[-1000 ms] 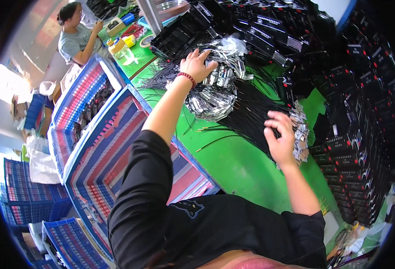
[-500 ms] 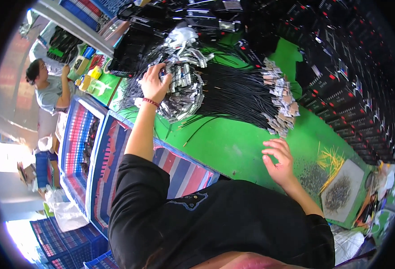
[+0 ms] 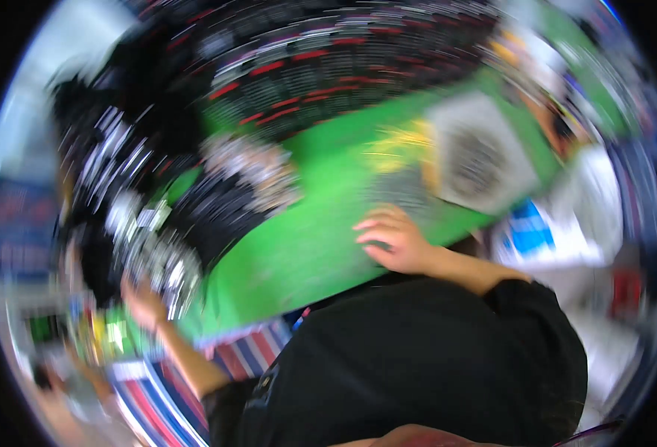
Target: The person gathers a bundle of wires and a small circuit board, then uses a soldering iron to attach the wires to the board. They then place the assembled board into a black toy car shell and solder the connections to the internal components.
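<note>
Everything's pretty smeared here, but my right hand (image 3: 395, 242) is lying flat on the green surface (image 3: 299, 253), fingers (image 3: 377, 223) spread and holding nothing. My left hand (image 3: 144, 304) is out at the left, right up against the shiny silver packets (image 3: 157, 257) heaped beside the black cables (image 3: 217, 212); can't tell if those fingers are gripping anything.

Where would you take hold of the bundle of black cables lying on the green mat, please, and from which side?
Probably the black cable run, not the silvery ends, coming from the open green mat side. The strands lie flat and roughly parallel, so fingers could close across them. Blur hides finer detail. The right hand rests flat on the mat; the left hand is by the shiny packets.
</note>
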Motion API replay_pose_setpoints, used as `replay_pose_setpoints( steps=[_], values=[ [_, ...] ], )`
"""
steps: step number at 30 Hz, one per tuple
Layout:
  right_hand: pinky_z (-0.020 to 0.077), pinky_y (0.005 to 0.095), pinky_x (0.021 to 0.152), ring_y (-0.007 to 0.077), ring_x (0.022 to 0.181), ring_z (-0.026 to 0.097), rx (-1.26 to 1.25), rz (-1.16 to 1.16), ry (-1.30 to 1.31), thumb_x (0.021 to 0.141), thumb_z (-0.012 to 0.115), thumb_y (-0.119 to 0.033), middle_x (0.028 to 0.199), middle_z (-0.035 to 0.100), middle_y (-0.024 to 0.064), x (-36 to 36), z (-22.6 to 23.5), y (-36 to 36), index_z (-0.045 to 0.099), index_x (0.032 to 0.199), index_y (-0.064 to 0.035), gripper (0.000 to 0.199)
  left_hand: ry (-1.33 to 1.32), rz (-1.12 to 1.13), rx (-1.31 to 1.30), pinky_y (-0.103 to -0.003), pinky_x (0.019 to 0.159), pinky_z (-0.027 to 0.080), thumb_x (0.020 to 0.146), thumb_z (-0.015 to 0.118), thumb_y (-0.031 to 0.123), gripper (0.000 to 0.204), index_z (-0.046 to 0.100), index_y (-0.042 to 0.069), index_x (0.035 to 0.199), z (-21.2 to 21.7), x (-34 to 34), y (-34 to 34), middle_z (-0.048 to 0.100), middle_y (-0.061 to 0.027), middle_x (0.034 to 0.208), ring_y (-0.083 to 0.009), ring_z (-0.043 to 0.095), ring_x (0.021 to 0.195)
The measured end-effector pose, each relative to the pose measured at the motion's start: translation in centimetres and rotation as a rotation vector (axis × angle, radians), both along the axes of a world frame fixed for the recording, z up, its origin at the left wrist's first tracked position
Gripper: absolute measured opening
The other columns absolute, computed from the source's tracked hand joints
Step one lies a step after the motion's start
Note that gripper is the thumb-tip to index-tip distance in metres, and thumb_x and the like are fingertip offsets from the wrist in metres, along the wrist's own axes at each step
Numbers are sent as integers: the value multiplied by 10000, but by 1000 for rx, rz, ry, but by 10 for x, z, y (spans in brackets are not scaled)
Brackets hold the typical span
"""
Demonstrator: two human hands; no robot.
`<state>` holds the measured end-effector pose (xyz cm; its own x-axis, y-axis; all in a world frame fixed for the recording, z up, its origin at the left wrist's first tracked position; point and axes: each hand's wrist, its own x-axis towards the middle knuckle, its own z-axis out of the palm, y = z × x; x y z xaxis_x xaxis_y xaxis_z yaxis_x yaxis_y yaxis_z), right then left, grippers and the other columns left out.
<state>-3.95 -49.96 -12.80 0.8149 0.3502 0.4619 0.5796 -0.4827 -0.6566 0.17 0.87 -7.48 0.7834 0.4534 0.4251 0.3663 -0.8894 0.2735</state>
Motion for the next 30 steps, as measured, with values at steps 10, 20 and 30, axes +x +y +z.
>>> replay_pose_setpoints(
  steps=[10, 20, 30],
  values=[
    [481, 392, 854, 292, 981, 601, 11, -785, -24, 727, 676, -43, 1018, 653, 102, -142, -21, -215, 658, 933, -69, 208, -305, -745, 53, -431, 951, 445, 921, 614, 203, 408, 541, -17, 1257, -14, 26, -186, 597, -170, 1201, -300, 564, 1103],
    [507, 271, 741, 150, 789, 654, -213, -1458, -82, 854, 654, -88, 895, 700, 87, -254, 73, -452, 685, 983, -33, 144, -161, -1172, 277, -475, 1028, 358, 908, 594, 206, 386, 562, -16, 1222, 5, 43, -339, 553, -168, 1271, -363, 461, 1237],
    [523, 375, 669, 251, 720, 669, -956, -947, 1288, 718, 673, -266, 791, 701, 106, -150, 18, -677, 698, 817, -60, 230, 71, -917, 269, -444, 998, 413, 907, 581, 79, 307, 581, -38, 1191, -10, 49, -297, 592, -172, 1211, -337, 520, 1168]
  ],
)
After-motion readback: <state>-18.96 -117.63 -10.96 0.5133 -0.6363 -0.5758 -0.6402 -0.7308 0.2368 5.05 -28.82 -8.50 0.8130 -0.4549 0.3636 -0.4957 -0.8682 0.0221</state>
